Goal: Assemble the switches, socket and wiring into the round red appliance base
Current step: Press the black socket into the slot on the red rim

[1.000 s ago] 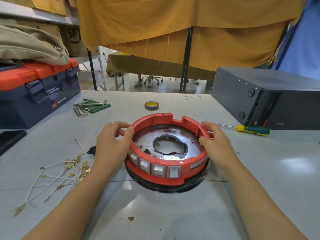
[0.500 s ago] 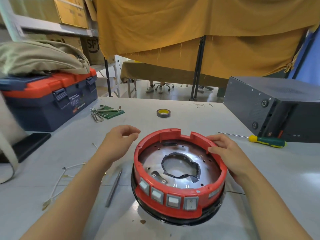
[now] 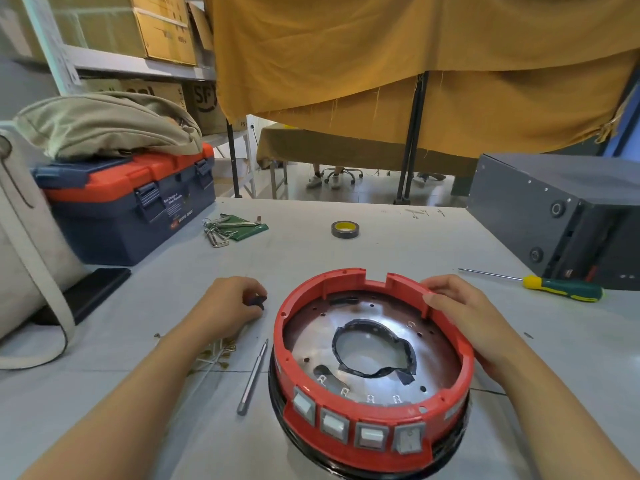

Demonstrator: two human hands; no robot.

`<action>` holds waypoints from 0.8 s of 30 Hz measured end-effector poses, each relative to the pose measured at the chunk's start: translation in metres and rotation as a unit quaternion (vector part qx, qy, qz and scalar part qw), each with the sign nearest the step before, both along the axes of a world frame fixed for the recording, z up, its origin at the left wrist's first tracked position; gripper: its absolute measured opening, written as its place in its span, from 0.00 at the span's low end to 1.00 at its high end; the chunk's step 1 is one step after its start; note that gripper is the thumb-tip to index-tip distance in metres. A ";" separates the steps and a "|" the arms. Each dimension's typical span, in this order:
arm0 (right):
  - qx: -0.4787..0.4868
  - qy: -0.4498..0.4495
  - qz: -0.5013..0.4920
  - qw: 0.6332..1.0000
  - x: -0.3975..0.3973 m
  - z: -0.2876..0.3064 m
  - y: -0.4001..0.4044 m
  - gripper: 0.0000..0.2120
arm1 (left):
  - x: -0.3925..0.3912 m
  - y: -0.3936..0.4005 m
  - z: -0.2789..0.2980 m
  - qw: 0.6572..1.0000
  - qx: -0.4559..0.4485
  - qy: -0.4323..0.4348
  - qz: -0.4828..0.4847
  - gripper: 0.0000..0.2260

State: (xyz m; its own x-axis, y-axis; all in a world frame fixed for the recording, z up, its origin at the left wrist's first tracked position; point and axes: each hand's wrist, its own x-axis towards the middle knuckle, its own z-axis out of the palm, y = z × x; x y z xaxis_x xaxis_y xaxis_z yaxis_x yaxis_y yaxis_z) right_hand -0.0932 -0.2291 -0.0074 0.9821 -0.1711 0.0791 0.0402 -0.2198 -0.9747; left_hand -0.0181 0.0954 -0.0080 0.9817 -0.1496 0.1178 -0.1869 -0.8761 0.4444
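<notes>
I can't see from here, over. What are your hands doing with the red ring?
Left hand pinching small black part beside red base. Right hand gripping base rim. Four switches seated. Nothing blocking.

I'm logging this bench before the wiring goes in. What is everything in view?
Appliance base: 1, red, near centre of table.
Switches: 4, grey-white, in the base's front wall.
Small part: 1, black, at left hand.
Terminal wires: several, white with brass ends, under left forearm.
Metal rod: 1, grey, left of base.
Screwdriver: 1, green-yellow, right.
Tape roll: 1, dark with yellow core, far centre.
Hex keys: a bunch, silver, on green sleeve.
Toolbox: 1, blue-orange, left.
Metal case: 1, dark grey, right.
Left hand: pinches small part.
Right hand: grips base rim.
</notes>
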 end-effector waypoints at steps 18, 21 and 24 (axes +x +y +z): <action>-0.053 -0.153 0.029 0.986 -0.008 0.039 0.017 0.08 | -0.026 -0.099 0.059 0.808 -0.541 0.141 -0.186 0.11; -0.077 -0.148 0.071 0.983 -0.004 0.049 0.022 0.10 | -0.022 -0.110 0.061 0.805 -0.533 0.160 -0.205 0.15; -0.095 -0.138 0.096 0.981 0.004 0.058 0.024 0.12 | -0.015 -0.113 0.062 0.782 -0.560 0.161 -0.223 0.13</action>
